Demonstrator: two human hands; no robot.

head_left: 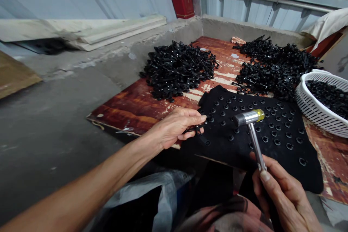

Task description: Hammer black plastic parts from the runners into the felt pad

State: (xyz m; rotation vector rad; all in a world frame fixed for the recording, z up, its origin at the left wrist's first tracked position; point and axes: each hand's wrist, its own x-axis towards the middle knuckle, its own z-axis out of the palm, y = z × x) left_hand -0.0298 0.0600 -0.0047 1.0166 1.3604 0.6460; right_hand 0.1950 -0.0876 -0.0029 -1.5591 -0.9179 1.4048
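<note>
Between the thumb and fingers of my left hand (pixel 181 125) is a small black part (pixel 197 128), mostly hidden by the fingers; its exact kind I cannot make out. That hand is over the left edge of a black cloth (pixel 244 152), on which many small round black pieces (pixel 276 142) are spread out. My right hand (pixel 282 188) grips a small mallet (pixel 254 134) by its handle. The mallet's metal head, dark at one end and yellow at the other, hangs above the middle of the cloth.
On the worn red-brown board (pixel 130 107) lie a heap of black parts (pixel 179 67) at the left and another heap (pixel 272 63) at the right. A white plastic basket (pixel 312 105) with black pieces stands far right. Below sits an open plastic bag (pixel 165 195). A red tin (pixel 182 1) occupies the corner.
</note>
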